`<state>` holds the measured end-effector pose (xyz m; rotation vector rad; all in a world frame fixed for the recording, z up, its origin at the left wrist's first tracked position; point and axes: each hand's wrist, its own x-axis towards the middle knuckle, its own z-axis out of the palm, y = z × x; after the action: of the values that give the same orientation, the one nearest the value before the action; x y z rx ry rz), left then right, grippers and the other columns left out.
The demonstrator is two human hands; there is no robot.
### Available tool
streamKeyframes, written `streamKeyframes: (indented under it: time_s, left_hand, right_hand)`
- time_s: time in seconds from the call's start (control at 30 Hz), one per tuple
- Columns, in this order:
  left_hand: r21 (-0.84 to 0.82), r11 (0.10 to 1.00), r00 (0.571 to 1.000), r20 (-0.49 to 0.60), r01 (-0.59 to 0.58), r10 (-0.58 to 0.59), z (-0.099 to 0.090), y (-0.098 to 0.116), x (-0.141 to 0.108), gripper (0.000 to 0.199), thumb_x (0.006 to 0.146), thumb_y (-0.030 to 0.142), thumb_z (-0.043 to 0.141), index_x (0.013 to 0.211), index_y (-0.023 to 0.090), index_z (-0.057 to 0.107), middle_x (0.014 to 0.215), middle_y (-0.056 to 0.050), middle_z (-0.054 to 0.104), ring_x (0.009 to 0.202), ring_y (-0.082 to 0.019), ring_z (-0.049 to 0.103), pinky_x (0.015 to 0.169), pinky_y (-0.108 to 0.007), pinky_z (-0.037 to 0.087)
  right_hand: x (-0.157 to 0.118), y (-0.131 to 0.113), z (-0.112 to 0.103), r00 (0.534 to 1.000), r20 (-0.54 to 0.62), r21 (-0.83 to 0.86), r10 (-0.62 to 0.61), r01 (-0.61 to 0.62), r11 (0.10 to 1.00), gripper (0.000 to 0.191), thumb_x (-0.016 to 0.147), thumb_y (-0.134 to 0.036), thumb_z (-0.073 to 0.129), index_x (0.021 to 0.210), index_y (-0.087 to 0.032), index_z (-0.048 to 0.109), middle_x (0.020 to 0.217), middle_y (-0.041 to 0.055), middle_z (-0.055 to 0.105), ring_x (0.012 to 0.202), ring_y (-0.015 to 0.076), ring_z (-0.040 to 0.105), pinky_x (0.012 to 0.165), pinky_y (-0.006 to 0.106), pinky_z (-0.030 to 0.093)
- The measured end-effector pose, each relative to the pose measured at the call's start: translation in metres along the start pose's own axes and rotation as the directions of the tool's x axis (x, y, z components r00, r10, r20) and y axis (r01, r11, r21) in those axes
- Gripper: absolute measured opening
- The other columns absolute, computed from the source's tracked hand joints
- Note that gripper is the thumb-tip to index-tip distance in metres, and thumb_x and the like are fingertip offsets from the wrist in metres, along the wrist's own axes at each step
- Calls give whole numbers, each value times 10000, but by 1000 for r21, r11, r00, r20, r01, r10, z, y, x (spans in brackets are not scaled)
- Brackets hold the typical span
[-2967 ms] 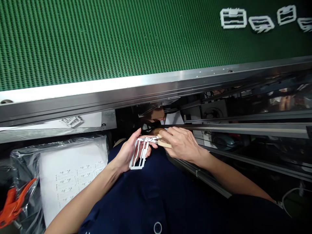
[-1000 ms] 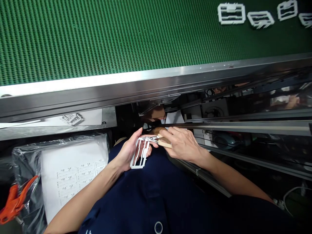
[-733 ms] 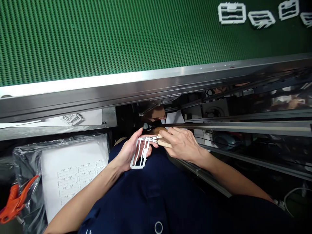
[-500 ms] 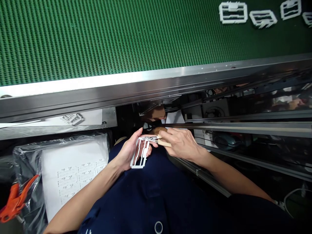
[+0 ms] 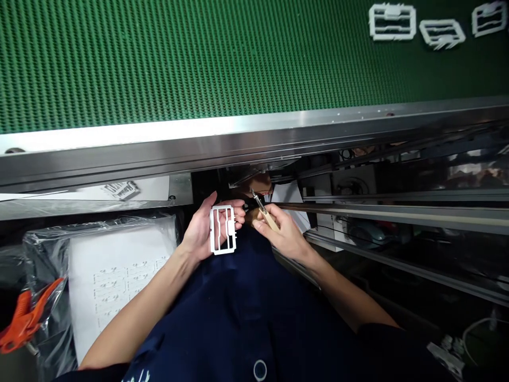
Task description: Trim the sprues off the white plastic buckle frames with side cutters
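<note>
My left hand [image 5: 198, 232] is palm up, with a white plastic frame [image 5: 231, 228] lying across its palm and fingers. The frame is rectangular, has thin inner bars and small stubs along its right side, and is held nearly upright towards me. In my right hand [image 5: 289, 236] is a pair of nippers [image 5: 269, 217] with cream handles and metal jaws. Their tips point up and left, apart from the frame. Both hands are in front of my dark blue shirt, below the metal edge of the green belt [image 5: 178, 58].
More white frames [image 5: 393, 37] lie at the belt's far right. A metal rail [image 5: 222, 127] borders the belt. To my left are a printed sheet [image 5: 119, 254] under clear plastic and an orange tool [image 5: 24, 329] with a lever. Metal bars [image 5: 397, 212] run along the right.
The nippers have come away from the frame's top edge and now point upward. My left hand has raised the frame slightly and turned it to face me.
</note>
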<state>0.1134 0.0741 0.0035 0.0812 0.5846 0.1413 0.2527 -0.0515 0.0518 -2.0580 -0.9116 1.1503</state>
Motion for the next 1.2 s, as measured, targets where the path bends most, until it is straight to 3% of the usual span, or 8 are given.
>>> streamKeyframes:
  time_s: [0.33,0.47,0.57,0.63,0.77,1.0,1.13,1.2]
  left_hand:
    - [-4,999,999,-14,-48,48,1,2,6,528,961,372,240,953,37,649,769,-125,663,661,-203,640,645,-323,541]
    - [118,987,982,-142,-111,127,2,0,7,476,943,409,310,1004,67,635,771,-102,659,656,-201,635,592,-307,528]
    - [287,930,905,-286,-232,314,4,-6,5,419,903,443,427,1031,96,623,823,-88,659,722,-181,632,608,-246,502]
    - [361,892,882,-279,-271,381,5,-10,3,364,857,416,534,1081,137,598,896,-77,659,802,-187,632,651,-238,499]
    - [277,937,939,-208,-214,276,6,-12,1,393,814,270,595,1191,185,524,922,-73,663,812,-202,641,651,-264,521]
    - [-14,982,972,-147,-187,183,-4,8,-3,393,855,215,442,1220,117,548,953,-141,670,821,-252,651,729,-380,558]
    - [-59,983,984,-62,-171,167,-1,17,-4,402,858,235,471,1235,122,552,919,-141,667,815,-243,651,747,-377,557]
    - [-74,983,985,-47,-171,167,5,19,-7,394,876,265,468,1220,96,559,898,-148,671,790,-233,657,732,-358,561]
  right_hand:
    - [-9,1,44,999,48,331,-26,8,944,235,775,-317,616,912,-190,474,810,-1,566,680,102,555,676,235,470]
    - [-8,4,50,995,-56,138,-78,85,987,227,790,-291,578,970,-202,474,806,-2,580,674,109,564,661,228,470]
    - [-4,6,48,953,-142,-183,-267,240,953,191,804,-233,522,987,-194,487,765,8,582,668,126,557,677,247,462]
    - [0,7,49,893,-105,-331,-437,383,862,164,807,-181,485,970,-183,501,778,27,593,715,142,565,730,265,456]
    - [6,-3,47,830,86,-317,-551,547,775,119,829,-240,513,931,-180,508,823,37,607,731,146,569,719,261,452]
    - [-4,-75,-51,897,-101,-184,-431,409,894,146,819,-260,578,934,-200,511,706,-23,551,540,87,497,487,203,407]
    - [9,-136,-138,660,-447,-414,-603,445,794,85,775,-187,609,822,-187,539,695,-30,543,560,81,509,512,217,421]
    - [39,-158,-180,605,-450,-613,-657,326,720,113,730,-171,618,830,-149,570,725,-23,584,612,82,540,538,224,399]
